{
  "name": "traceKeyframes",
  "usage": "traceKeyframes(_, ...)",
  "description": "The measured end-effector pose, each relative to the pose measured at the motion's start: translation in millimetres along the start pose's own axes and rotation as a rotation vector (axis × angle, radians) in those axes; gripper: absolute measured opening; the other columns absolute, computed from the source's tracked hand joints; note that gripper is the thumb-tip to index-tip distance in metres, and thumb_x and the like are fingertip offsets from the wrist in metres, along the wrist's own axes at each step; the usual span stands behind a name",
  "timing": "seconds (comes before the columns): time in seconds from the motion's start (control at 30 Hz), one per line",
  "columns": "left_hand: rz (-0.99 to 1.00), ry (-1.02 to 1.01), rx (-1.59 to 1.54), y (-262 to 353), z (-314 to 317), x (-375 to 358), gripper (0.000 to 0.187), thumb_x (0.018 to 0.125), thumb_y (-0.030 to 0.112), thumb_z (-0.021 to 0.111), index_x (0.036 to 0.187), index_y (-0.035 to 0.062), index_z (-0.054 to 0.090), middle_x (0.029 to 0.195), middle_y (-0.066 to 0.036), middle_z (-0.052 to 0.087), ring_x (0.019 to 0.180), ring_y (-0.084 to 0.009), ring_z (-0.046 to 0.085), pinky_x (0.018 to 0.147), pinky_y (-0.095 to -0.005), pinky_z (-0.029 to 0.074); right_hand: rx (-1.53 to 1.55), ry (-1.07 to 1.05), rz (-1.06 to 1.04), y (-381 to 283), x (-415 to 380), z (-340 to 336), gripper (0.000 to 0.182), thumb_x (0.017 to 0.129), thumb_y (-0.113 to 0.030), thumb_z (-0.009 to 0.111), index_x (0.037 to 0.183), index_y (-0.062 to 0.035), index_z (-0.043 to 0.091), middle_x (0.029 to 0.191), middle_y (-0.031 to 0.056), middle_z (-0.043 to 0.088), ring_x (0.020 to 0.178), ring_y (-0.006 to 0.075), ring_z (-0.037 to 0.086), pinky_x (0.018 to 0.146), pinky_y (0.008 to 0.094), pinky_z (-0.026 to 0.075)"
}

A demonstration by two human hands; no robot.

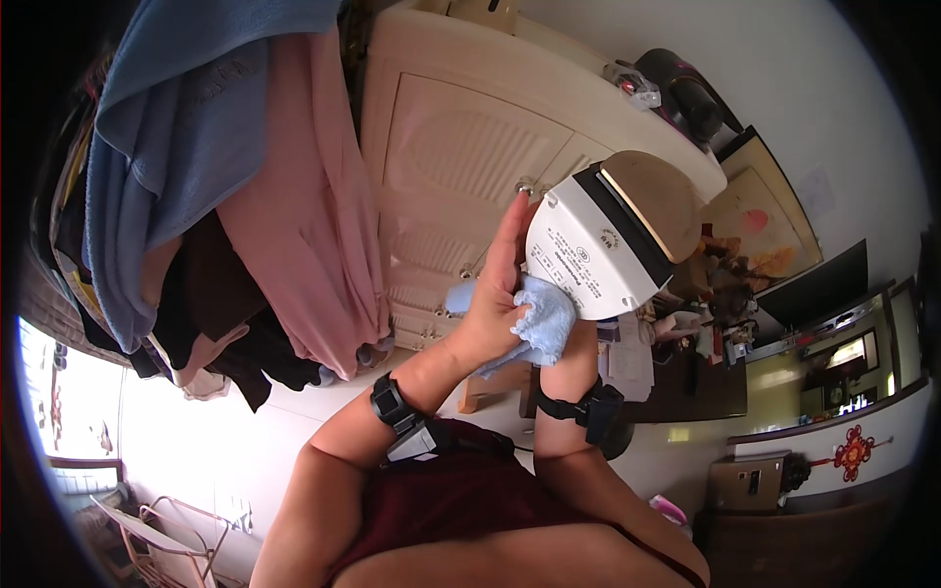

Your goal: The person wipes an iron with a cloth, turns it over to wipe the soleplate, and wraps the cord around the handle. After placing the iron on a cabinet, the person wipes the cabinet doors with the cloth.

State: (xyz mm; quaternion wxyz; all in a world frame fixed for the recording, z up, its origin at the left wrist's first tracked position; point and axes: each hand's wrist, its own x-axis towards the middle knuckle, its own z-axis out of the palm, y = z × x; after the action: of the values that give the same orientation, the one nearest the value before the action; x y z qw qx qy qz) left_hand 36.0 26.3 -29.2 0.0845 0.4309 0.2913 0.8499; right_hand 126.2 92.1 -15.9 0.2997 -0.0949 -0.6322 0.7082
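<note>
Left hand [495, 304]: grip clamped on blue cloth [546, 321], thumb over it, at white device's [591, 257] lower-left edge. Device tilted above right wrist [569, 377]. Right hand hidden, can't tell its grip.

- Cream cabinet [461, 147] with ribbed doors against a pale wall [774, 44]
- Dark desk [691, 392] beyond it
- Glossy pale floor [196, 441], washed by bright light
- Red knotted ornament [855, 453] on the far wall
</note>
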Motion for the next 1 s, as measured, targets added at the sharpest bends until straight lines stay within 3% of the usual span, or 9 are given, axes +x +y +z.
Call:
traceKeyframes(0.13,-0.004,-0.042,0.1,-4.7,3.5,0.6,0.109,0.071,0.014,0.078,0.15,0.0043,0.004,0.15,-0.015,0.024,0.139,-0.0233,0.026,0.113,-0.0348,0.02,-0.215,0.056,-0.019,13.6,-9.1,-17.2,0.04,0.095,-0.016,0.051,0.131,0.0003,0.046,0.13,0.0141,0.052,0.119,0.0208,0.05,0.099,0.0328,0.04)
traceKeyframes(0.27,-0.025,-0.026,0.065,-10.0,11.0,-2.4,0.108,0.068,0.009,0.079,0.149,0.0038,0.007,0.146,-0.012,0.029,0.136,-0.0215,0.03,0.112,-0.0338,0.023,-0.061,0.034,0.005,46.4,-6.5,-43.1,0.037,0.092,-0.017,0.052,0.125,-0.0001,0.053,0.126,0.0128,0.056,0.115,0.0216,0.054,0.096,0.034,0.043)
traceKeyframes(0.43,-0.074,0.199,0.188,-0.7,22.6,10.2,0.067,0.075,0.013,0.075,0.126,0.0046,0.032,0.116,-0.007,0.049,0.11,-0.0147,0.05,0.096,-0.0302,0.041,-0.705,0.051,-0.131,42.4,1.1,-48.8,0.039,0.094,-0.014,0.053,0.129,0.0005,0.045,0.126,0.0138,0.053,0.113,0.021,0.052,0.096,0.0337,0.042)
traceKeyframes(0.47,-0.092,0.237,0.286,5.4,23.9,13.4,0.058,0.075,0.014,0.071,0.119,0.0,0.036,0.108,-0.012,0.056,0.097,-0.0168,0.055,0.088,-0.0308,0.045,-0.745,0.069,-0.161,53.3,2.6,-58.1,0.04,0.093,-0.016,0.052,0.129,0.0003,0.045,0.126,0.0137,0.052,0.113,0.0212,0.052,0.096,0.034,0.042)
traceKeyframes(0.57,-0.226,0.277,0.024,-1.1,19.3,16.3,0.03,0.087,0.013,0.057,0.11,0.0021,0.041,0.097,-0.011,0.059,0.084,-0.0153,0.058,0.076,-0.0328,0.05,-0.672,0.099,-0.206,56.8,8.4,-66.0,0.044,0.093,-0.023,0.05,0.13,-0.0005,0.044,0.127,0.0134,0.052,0.114,0.0219,0.052,0.097,0.0348,0.042)
traceKeyframes(0.8,-0.525,0.261,-0.264,-12.8,8.1,15.9,0.033,0.095,0.028,0.047,0.115,0.0013,0.05,0.105,-0.008,0.061,0.092,-0.0154,0.056,0.089,-0.0337,0.044,-0.264,0.172,-0.233,44.4,18.7,-71.9,0.056,0.091,-0.039,0.044,0.133,-0.0024,0.043,0.13,0.0129,0.051,0.116,0.0234,0.051,0.098,0.0368,0.042)
traceKeyframes(0.9,-0.493,0.239,-0.132,-23.7,-10.5,29.0,0.039,0.099,0.034,0.043,0.117,0.0009,0.054,0.108,-0.007,0.061,0.096,-0.0155,0.055,0.094,-0.0341,0.041,0.133,0.208,-0.264,25.4,46.0,-74.7,0.061,0.09,-0.046,0.042,0.134,-0.0032,0.042,0.131,0.0126,0.05,0.117,0.0241,0.051,0.098,0.0377,0.042)
traceKeyframes(0.93,-0.407,0.078,0.046,-68.5,-50.3,36.9,0.051,0.099,0.041,0.037,0.133,0.0032,0.046,0.13,-0.014,0.054,0.116,-0.0242,0.051,0.105,-0.0422,0.033,0.242,0.21,-0.275,19.5,52.8,-75.5,0.063,0.089,-0.048,0.041,0.134,-0.0035,0.042,0.131,0.0125,0.05,0.118,0.0243,0.051,0.099,0.038,0.042)
traceKeyframes(1.0,-0.253,0.046,0.198,-46.3,-42.8,55.8,0.05,0.099,0.038,0.038,0.136,0.0044,0.042,0.134,-0.015,0.048,0.121,-0.0272,0.044,0.107,-0.0443,0.027,0.408,0.208,-0.294,10.0,60.9,-78.0,0.067,0.089,-0.053,0.039,0.135,-0.004,0.041,0.132,0.0124,0.05,0.118,0.0247,0.051,0.099,0.0386,0.043)
